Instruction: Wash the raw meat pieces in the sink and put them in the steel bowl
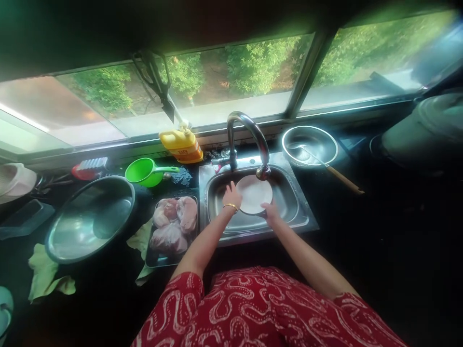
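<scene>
Over the sink [296,212], the left hand [231,195] and right hand [270,212] grip a white plate [254,193] by opposite edges, fingers curled on its rim, just under the faucet [249,140]. Beside the basin lies a tray of raw meat [173,226]; farther back stand a green ladle [146,171] and a yellow bottle [183,144].

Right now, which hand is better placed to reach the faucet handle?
The left hand, probably. It rests on the plate's left edge, nearer the handle behind the sink's left corner; the right hand grips the near rim.
</scene>
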Demonstrator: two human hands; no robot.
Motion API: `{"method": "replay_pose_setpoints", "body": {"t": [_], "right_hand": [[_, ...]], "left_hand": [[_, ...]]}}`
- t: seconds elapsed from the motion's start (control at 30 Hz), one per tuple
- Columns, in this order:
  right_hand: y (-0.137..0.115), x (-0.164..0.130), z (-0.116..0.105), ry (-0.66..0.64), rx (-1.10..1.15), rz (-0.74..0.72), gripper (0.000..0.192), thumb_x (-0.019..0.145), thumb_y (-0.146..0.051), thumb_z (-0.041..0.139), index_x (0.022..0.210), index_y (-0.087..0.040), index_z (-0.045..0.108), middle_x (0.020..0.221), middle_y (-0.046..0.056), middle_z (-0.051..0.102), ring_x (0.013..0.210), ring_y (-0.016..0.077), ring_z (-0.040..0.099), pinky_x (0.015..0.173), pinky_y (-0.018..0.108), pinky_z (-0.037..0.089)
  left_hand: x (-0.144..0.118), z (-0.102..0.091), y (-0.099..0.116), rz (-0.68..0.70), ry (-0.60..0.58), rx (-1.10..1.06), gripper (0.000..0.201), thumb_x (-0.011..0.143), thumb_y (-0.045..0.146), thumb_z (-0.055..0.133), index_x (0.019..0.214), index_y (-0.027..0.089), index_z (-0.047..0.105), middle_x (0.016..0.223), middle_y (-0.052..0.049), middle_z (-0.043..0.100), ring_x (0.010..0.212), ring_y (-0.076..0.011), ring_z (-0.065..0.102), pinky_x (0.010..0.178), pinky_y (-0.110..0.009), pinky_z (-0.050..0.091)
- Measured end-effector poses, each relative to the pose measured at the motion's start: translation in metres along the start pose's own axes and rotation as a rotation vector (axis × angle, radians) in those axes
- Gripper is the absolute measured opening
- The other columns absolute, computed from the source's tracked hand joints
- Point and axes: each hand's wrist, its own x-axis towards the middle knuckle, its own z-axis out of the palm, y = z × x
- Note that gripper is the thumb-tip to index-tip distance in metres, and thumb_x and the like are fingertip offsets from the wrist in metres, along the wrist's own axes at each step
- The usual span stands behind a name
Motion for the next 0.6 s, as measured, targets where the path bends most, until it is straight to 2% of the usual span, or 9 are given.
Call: {"method": "replay_pose_setpoints", "body": {"t": [0.1,0.2,0.3,0.33,0.37,0.4,0.47,0.53,0.6], "right_hand": [[-0.002,-0.009,0.004,0.046,-0.025,0.018,0.06,0.069,-0.026,0.062,0.125,-0.03,0.044,0.12,0.006,0.058,0.082,0.0211,0.061,0.059,0.035,0.057],[-0.01,-0.007,0.002,0.072,-0.007,-0.009,0.056,0.073,-0.035,0.063,0.125,-0.028,0.046,0.121,0.007,0.058,0.083,0.0214,0.063,0.063,0.037,0.057],[-0.019,0.005,-0.013,0.152,-0.037,-0.154,0.045,0.074,-0.034,0.062,0.117,-0.023,0.054,0.114,0.007,0.062,0.092,0.0209,0.063,0.076,0.035,0.057],[-0.022,0.01,-0.02,0.172,-0.063,-0.218,0.04,0.074,-0.032,0.061,0.113,-0.021,0.056,0.11,0.007,0.064,0.095,0.0208,0.062,0.081,0.035,0.055],[-0.023,0.016,-0.026,0.184,-0.081,-0.269,0.037,0.074,-0.029,0.061,0.11,-0.02,0.058,0.107,0.006,0.065,0.097,0.0207,0.061,0.085,0.035,0.054],[-0.023,0.021,-0.03,0.187,-0.076,-0.293,0.037,0.073,-0.026,0.062,0.109,-0.02,0.058,0.106,0.006,0.065,0.097,0.0207,0.061,0.087,0.035,0.053],[-0.017,0.03,-0.032,0.173,0.038,-0.24,0.044,0.07,-0.021,0.062,0.114,-0.022,0.056,0.104,0.004,0.066,0.093,0.0208,0.063,0.085,0.038,0.054],[-0.004,0.037,-0.023,0.135,0.259,-0.117,0.049,0.07,-0.016,0.059,0.118,-0.023,0.052,0.102,0.004,0.067,0.089,0.0212,0.065,0.081,0.039,0.056],[0.016,0.04,-0.006,0.046,0.473,-0.001,0.046,0.071,-0.014,0.055,0.116,-0.021,0.052,0.1,0.005,0.067,0.091,0.0218,0.065,0.081,0.039,0.056]], "left_hand": [[0.003,0.03,0.027,0.311,-0.005,0.379,0.067,0.082,0.015,0.05,0.145,0.01,0.03,0.156,-0.019,0.016,0.145,-0.0313,0.009,0.117,-0.051,0.008],[-0.009,0.056,0.04,0.49,-0.238,0.511,0.064,0.09,0.027,0.041,0.149,0.009,0.022,0.157,-0.018,0.01,0.145,-0.034,0.005,0.114,-0.055,0.014],[-0.015,0.048,0.025,0.707,-0.586,0.546,0.059,0.091,0.032,0.041,0.147,0.017,0.03,0.156,-0.013,0.018,0.144,-0.032,0.01,0.114,-0.053,0.018],[-0.013,0.038,0.017,0.758,-0.65,0.545,0.055,0.09,0.031,0.042,0.144,0.021,0.038,0.155,-0.01,0.024,0.144,-0.0299,0.013,0.115,-0.051,0.016],[-0.008,0.027,0.009,0.779,-0.652,0.534,0.051,0.089,0.03,0.045,0.14,0.025,0.044,0.153,-0.007,0.03,0.144,-0.0281,0.014,0.116,-0.049,0.012],[-0.003,0.017,0.002,0.755,-0.579,0.508,0.05,0.087,0.028,0.048,0.137,0.026,0.048,0.152,-0.006,0.033,0.145,-0.0273,0.014,0.117,-0.049,0.008],[0.006,0.007,-0.006,0.57,-0.27,0.385,0.057,0.083,0.023,0.054,0.139,0.024,0.045,0.152,-0.008,0.033,0.145,-0.0284,0.01,0.117,-0.05,0.003],[0.006,0.016,-0.006,0.345,-0.007,0.142,0.075,0.078,0.019,0.058,0.147,0.019,0.029,0.152,-0.012,0.03,0.145,-0.0288,0.013,0.117,-0.049,0.009],[-0.005,0.039,-0.004,0.214,0.098,-0.139,0.086,0.076,0.014,0.056,0.151,0.018,0.012,0.151,-0.014,0.031,0.141,-0.0251,0.026,0.116,-0.043,0.022]]}}
